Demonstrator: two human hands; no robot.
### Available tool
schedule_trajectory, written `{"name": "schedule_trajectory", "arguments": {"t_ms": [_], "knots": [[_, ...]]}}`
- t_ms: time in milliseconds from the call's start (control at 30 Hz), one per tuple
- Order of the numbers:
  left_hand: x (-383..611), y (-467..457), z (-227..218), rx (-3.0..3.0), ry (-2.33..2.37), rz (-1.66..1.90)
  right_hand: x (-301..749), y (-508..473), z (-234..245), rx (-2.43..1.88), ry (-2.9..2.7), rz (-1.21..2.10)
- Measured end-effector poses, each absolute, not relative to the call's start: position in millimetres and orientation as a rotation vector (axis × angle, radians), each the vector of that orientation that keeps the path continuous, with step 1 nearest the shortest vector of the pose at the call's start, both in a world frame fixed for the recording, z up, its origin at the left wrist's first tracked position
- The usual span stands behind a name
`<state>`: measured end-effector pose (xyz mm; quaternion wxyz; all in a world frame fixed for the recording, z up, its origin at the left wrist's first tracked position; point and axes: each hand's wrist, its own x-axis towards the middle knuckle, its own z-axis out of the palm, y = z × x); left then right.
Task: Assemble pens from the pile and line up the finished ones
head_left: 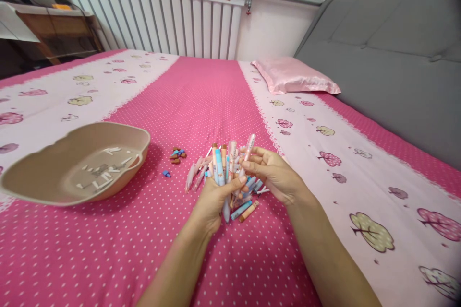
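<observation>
My left hand (211, 204) is closed around an upright bunch of pens (219, 165), some with light blue barrels, others peach with brown ends or clear. Between the thumb and fingers of my right hand (277, 172) is a clear, pinkish pen (249, 146), held upright just right of the bunch. Below and behind both hands lies a loose pile of pen parts: pale pink clear pieces (190, 176), blue barrels (240, 210) and a peach barrel with a brown end (249, 211). My hands hide part of this pile.
A beige basin (46, 172) holding several small white and grey pieces (104, 175) stands at left. Small brown and blue caps (176, 154) lie between it and the pile. The pink dotted bedspread (201, 91) carries a pillow (295, 74) near the grey headboard (389, 43); a radiator (162, 19) is behind.
</observation>
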<state>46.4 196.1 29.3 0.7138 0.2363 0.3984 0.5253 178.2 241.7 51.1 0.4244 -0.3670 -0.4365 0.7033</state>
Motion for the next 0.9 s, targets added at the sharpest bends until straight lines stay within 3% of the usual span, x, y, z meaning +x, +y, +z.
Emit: {"name": "schedule_trajectory", "arguments": {"t_ms": [300, 633, 900], "knots": [[42, 198, 31, 0.482, 0.867, 1.031, 181, 245, 59, -0.909, -0.892, 1.921], [46, 197, 30, 0.529, 0.889, 1.191, 177, 240, 52, -0.99, -1.159, 1.782], [45, 197, 33, 0.519, 0.906, 1.148, 182, 247, 50, -0.922, -1.037, 1.842]]}}
